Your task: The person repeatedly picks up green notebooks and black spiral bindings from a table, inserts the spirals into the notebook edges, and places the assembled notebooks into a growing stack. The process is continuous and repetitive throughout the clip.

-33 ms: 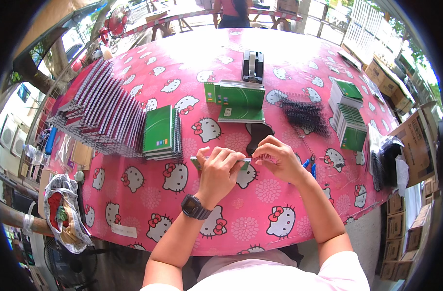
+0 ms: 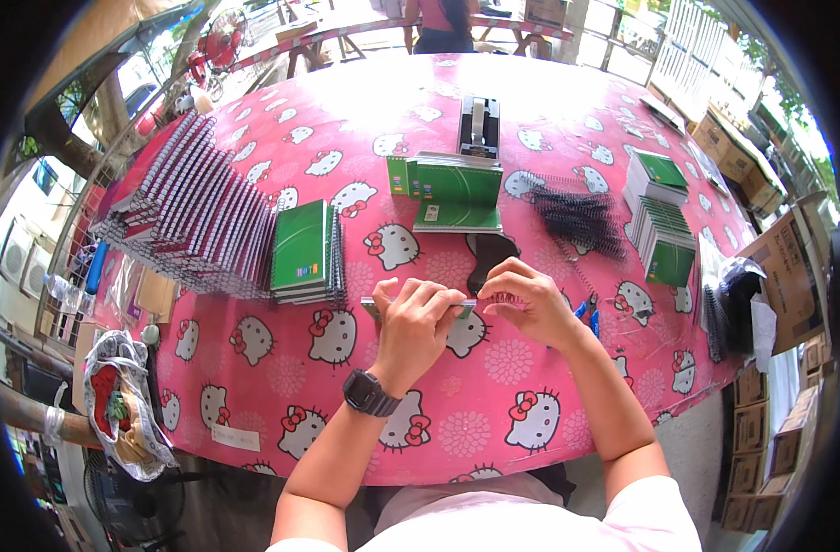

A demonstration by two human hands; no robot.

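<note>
My left hand [image 2: 418,317], with a black watch at the wrist, is closed on a small green notebook [image 2: 468,309] held on its edge close above the table. At the notebook's right end, the fingers of my right hand [image 2: 535,299] are pinched on what looks like a thin spiral binding wire [image 2: 501,299]; the fingers hide most of it. Beyond my hands, green notebooks [image 2: 457,198] stand and lie near a black-and-silver desktop device [image 2: 479,127]. A heap of dark spiral wires [image 2: 581,216] lies to the right. Blue-handled pliers [image 2: 593,317] are partly hidden behind my right wrist.
A tall stack of spiral-bound notebooks [image 2: 185,212] fills the left side, beside a shorter green stack [image 2: 305,248]. More green notebooks [image 2: 663,235] are piled at right. A black strap-like piece [image 2: 490,258] lies just beyond my hands. Cardboard boxes [image 2: 783,267] stand past the right edge.
</note>
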